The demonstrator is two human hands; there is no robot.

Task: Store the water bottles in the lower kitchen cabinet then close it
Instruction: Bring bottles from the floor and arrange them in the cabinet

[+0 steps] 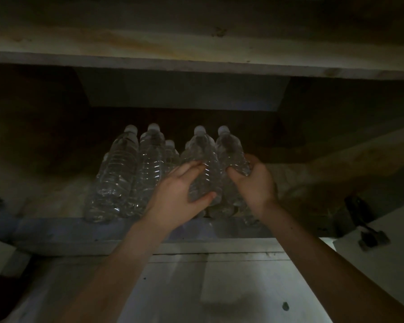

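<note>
**Dark lower cabinet [63,229] stocked with water bottles [119,169]**

The cabinet's rough wooden floor holds clear, ribbed plastic bottles with pale caps, standing packed together near the front ledge. The left hand [180,194] curls around a middle bottle [203,159]. The right hand [254,185] grips the rightmost bottle [231,152] beside it. A dark metal hinge [359,213] sits at right.

Person shows as two hands and two forearms only. Left hand [175,194]: bare, thumbnail [214,195] short and plain. Right hand [254,183]: bare, nails hidden. Left forearm [126,264]: bare, uncovered from wrist to the bottom edge of the view. Right forearm [324,269]: bare the same way, one small dark speck [292,228] just below the wrist. Both slim. Dim light, finer detail of skin or nails can't be told.
</note>
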